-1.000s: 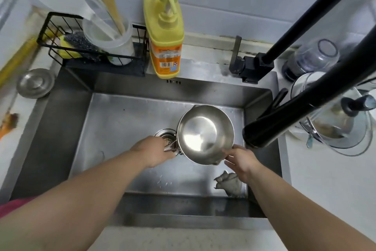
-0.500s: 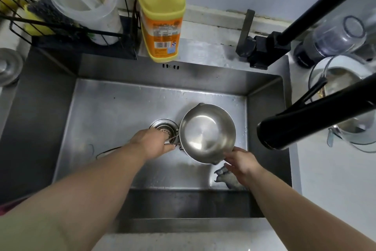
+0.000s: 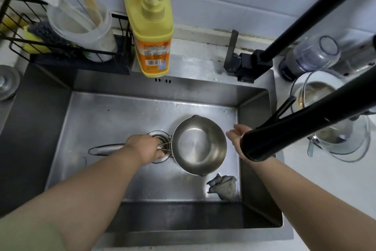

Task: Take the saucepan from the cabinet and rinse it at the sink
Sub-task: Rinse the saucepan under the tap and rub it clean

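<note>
A small steel saucepan [image 3: 200, 146] hangs over the steel sink [image 3: 101, 120], mouth up and tilted, right of the drain strainer [image 3: 157, 135]. My left hand [image 3: 143, 149] grips its wire handle from above, and the handle's far end pokes out left of my wrist. My right hand [image 3: 237, 136] is off the pan, fingers apart, lifted to the pan's right and partly hidden behind the black faucet spout [image 3: 284, 132]. No water runs from the spout.
A grey rag [image 3: 223, 187] lies in the sink's front right corner. A yellow soap bottle [image 3: 151, 26], a black wire rack [image 3: 67, 43] with a utensil cup and the faucet base [image 3: 247, 65] line the back edge. Glass lids and a jar [image 3: 313, 55] sit right.
My right hand has let go of the pan's rim and moved up and right toward the faucet. My left hand keeps its hold on the handle. The camera has tilted slightly.
</note>
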